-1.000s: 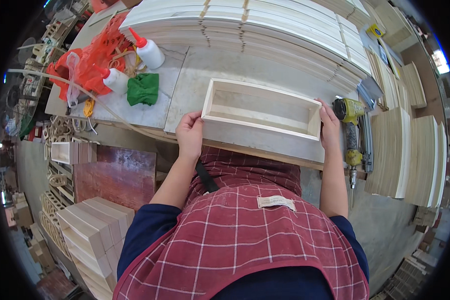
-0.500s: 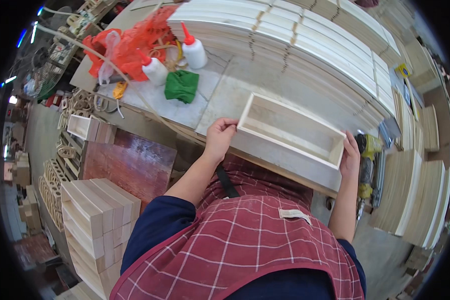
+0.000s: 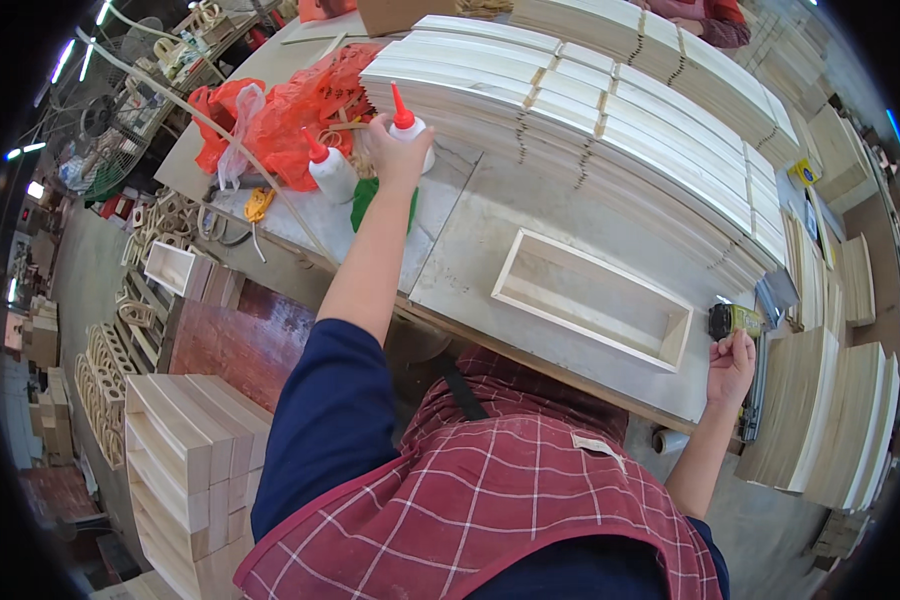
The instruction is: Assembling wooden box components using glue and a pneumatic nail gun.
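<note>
My left hand is closed around a white glue bottle with a red pointed cap, upright on the worktable. A second glue bottle stands just left of it, and a green cloth lies partly hidden under my left forearm. The shallow, open wooden box rests on the table in front of me, touched by neither hand. Right of the box, my right hand has its fingers curled together beside a yellow-green and black power tool; whether anything is between them is hidden.
Stacked pale boards line the table's far side. Red plastic bags lie at the far left. Finished-looking wooden boxes are piled at my lower left. More boards stand at right. Another person's sleeve shows at the far edge.
Both hands have let go of the wooden box, which now lies on the table. My left hand has reached forward to the glue bottle; my right has moved right, toward the power tool.
</note>
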Demonstrator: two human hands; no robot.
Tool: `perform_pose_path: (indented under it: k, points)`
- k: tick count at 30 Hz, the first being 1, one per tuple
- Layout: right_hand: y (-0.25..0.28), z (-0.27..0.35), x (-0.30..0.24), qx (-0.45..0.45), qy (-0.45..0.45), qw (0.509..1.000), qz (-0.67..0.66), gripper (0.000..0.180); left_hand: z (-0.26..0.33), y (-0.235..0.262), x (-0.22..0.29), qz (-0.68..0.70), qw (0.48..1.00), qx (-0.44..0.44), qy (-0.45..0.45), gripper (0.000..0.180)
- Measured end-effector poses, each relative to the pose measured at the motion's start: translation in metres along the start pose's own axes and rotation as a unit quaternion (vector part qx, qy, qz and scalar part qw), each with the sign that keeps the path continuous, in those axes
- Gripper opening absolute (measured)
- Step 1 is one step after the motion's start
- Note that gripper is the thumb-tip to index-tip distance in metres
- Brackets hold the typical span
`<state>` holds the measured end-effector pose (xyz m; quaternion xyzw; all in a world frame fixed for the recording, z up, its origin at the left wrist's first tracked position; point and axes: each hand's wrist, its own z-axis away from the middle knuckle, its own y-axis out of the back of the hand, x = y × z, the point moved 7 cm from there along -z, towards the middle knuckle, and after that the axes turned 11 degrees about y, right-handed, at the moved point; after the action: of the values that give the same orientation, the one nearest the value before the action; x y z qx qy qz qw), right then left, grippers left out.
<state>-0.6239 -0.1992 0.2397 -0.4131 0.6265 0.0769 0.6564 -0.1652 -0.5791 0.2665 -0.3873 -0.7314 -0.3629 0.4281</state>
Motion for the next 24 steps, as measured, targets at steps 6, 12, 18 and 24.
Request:
perform_pose_path:
  k: [6, 12, 18, 24]
  points:
    - [-0.041, 0.027, -0.028, -0.019, -0.020, 1.000, 0.009, 0.033, -0.014, -0.022, -0.049, -0.157, 0.980, -0.061, 0.109, 0.071]
    - [-0.109, 0.056, 0.004, -0.194, -0.110, 0.975, -0.010, 0.033, 0.083, -0.021, 0.073, 0.239, 0.947, -0.189, 0.099, 0.050]
    - [-0.208, 0.108, 0.040, -0.319, -0.313, 0.868, -0.214, 0.052, 0.214, -0.026, 0.158, 0.240, 0.885, -0.396, 0.054, 0.065]
    - [-0.179, 0.096, 0.062, -0.109, -0.278, 0.902, -0.311, 0.064, 0.247, -0.012, 0.140, 0.252, 0.884, -0.393, -0.003, 0.089]
